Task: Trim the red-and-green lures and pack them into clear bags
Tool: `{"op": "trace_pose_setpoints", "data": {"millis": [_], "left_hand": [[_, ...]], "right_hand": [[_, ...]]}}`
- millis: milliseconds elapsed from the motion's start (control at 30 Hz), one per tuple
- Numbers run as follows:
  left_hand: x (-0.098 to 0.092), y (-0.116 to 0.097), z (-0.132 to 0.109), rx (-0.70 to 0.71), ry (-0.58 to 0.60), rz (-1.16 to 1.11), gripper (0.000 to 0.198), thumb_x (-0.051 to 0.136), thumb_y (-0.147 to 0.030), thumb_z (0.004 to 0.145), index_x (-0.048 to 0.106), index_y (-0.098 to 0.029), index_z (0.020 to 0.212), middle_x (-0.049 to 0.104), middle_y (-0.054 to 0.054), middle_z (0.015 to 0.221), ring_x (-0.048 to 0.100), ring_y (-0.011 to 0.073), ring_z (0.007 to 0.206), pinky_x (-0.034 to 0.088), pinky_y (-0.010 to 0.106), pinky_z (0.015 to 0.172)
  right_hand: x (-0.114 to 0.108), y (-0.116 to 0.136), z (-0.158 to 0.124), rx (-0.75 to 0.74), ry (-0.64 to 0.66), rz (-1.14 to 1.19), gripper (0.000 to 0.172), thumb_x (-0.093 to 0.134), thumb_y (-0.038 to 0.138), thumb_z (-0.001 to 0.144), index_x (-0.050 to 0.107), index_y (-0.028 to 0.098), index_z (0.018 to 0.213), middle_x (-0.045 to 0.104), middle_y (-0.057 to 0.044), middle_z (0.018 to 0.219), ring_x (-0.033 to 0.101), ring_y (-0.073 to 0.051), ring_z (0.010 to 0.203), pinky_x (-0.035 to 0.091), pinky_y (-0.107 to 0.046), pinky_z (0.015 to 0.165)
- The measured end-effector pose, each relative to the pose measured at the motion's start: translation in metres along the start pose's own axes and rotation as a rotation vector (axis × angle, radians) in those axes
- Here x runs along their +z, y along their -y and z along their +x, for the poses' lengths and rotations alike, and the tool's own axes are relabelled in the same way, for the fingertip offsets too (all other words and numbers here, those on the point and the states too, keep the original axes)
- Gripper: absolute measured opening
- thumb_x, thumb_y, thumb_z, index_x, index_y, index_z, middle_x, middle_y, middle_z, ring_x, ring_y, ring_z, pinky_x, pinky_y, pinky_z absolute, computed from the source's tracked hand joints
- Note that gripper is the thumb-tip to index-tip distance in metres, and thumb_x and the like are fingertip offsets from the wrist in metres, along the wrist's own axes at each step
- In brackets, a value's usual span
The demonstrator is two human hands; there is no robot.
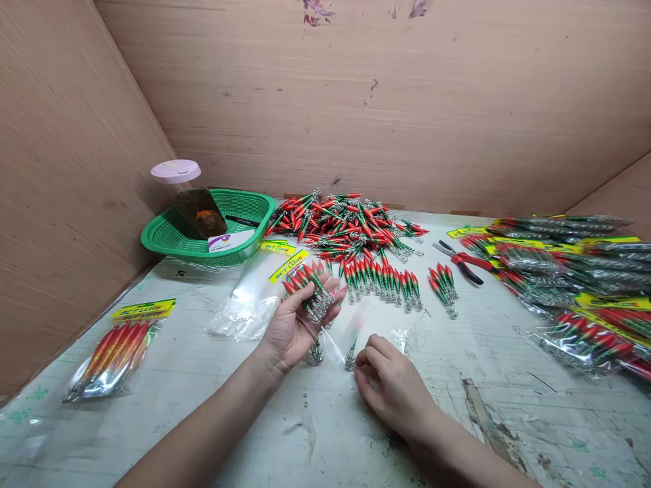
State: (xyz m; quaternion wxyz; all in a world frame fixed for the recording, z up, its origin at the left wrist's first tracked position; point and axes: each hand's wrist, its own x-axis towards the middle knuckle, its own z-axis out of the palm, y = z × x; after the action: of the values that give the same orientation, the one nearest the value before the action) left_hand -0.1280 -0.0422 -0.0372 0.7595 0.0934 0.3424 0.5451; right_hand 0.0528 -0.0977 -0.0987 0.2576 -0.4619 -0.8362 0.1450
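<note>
My left hand (pixel 298 332) is turned palm up, its thumb closed over a bunch of red and green fishing lures (pixel 316 298) with metal hook crowns. Clear plastic hangs below these fingers, and a yellow-headed lure bag (pixel 289 266) shows just behind the bunch. Below the palm, another lure (pixel 316 351) is partly hidden. My right hand (pixel 389 386) has its fingers curled in a pinch at the hook end of a single lure (pixel 350 349), whose upper part is smeared by motion. Beyond both hands lies a loose row of lures (pixel 381 279).
A large lure pile (pixel 346 224) lies at the back. On the left are a green basket (pixel 203 257) holding a lidded cup (pixel 196 203), flat bags (pixel 249 298) and a packed sample (pixel 116 352). Pliers (pixel 465 262) and stacked filled packs (pixel 574 271) are on the right.
</note>
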Motion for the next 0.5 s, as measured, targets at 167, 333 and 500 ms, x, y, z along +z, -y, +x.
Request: {"op": "trace_pose_setpoints", "data": {"millis": [167, 333, 500], "left_hand": [[-0.0024, 0.0006, 0.0009, 0.001, 0.012, 0.007, 0.026, 0.051, -0.015, 0.087, 0.064, -0.010, 0.109, 0.070, 0.012, 0.111, 0.071, 0.0211, 0.087, 0.059, 0.026, 0.064], [-0.0023, 0.0010, 0.0003, -0.002, 0.010, 0.005, 0.025, 0.051, -0.015, 0.087, 0.064, -0.010, 0.107, 0.070, 0.012, 0.110, 0.071, 0.0210, 0.086, 0.060, 0.026, 0.064], [0.0005, 0.0007, -0.0006, -0.005, -0.008, 0.002, 0.024, 0.049, -0.014, 0.088, 0.064, -0.009, 0.105, 0.072, 0.011, 0.106, 0.071, 0.0211, 0.084, 0.059, 0.026, 0.062]], "right_hand": [[0.0042, 0.0002, 0.0015, -0.024, -0.031, -0.004, 0.018, 0.045, 0.002, 0.074, 0.048, 0.020, 0.071, 0.049, -0.001, 0.071, 0.047, -0.015, 0.065, 0.037, -0.025, 0.056], [0.0023, 0.0011, 0.0009, 0.001, -0.053, 0.008, 0.016, 0.046, 0.004, 0.074, 0.046, 0.020, 0.072, 0.049, -0.001, 0.073, 0.048, -0.015, 0.066, 0.038, -0.025, 0.056], [0.0069, 0.0022, 0.0016, 0.019, -0.071, 0.014, 0.012, 0.050, 0.008, 0.074, 0.047, 0.020, 0.072, 0.050, -0.001, 0.072, 0.048, -0.014, 0.064, 0.038, -0.025, 0.055]]}}
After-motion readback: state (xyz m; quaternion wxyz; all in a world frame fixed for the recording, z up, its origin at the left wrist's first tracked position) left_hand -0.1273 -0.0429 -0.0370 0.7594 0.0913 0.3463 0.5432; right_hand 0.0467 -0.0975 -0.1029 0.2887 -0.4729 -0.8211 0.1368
